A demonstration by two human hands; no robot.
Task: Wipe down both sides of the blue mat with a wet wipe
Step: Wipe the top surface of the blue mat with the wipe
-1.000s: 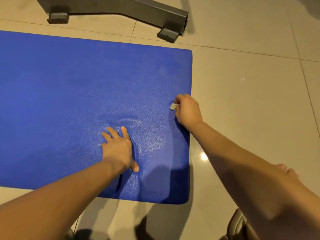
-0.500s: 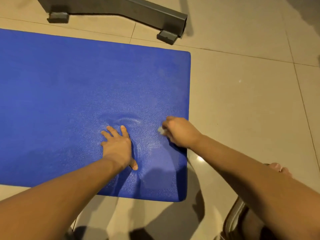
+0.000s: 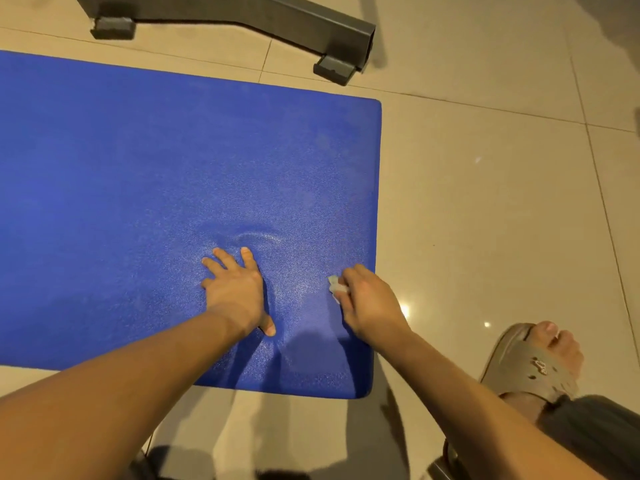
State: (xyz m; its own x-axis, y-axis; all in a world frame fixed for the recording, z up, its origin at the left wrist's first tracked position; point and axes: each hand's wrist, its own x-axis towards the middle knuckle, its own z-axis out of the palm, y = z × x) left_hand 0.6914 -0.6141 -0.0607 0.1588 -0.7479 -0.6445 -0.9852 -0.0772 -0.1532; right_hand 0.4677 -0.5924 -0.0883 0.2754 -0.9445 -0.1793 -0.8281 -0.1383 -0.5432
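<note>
The blue mat (image 3: 138,202) lay flat on the pale tiled floor (image 3: 485,220), filling the left and middle of the view, with its right edge and near-right corner in plain sight. The left hand (image 3: 235,292) was down flat on it, fingers straight and spread, palm pressing, thumb pointing back toward the near edge, and it held nothing at all. Just beyond its fingertips the mat's surface showed a shallow ripple. Over to the right, the right hand (image 3: 370,306) sat just inside the mat's right edge, fingers curled tight round a small bunched wet wipe (image 3: 336,287). The pale wad poked out on the left of the knuckles and touched the mat. The two hands were near each other but apart, and the strip of mat between them caught the light. At the far side a dark metal frame (image 3: 277,19) stood on block feet on the tiles, just beyond the mat's far edge. At near right a foot in a grey sandal (image 3: 533,365) rested on the floor, clear of the mat.
</note>
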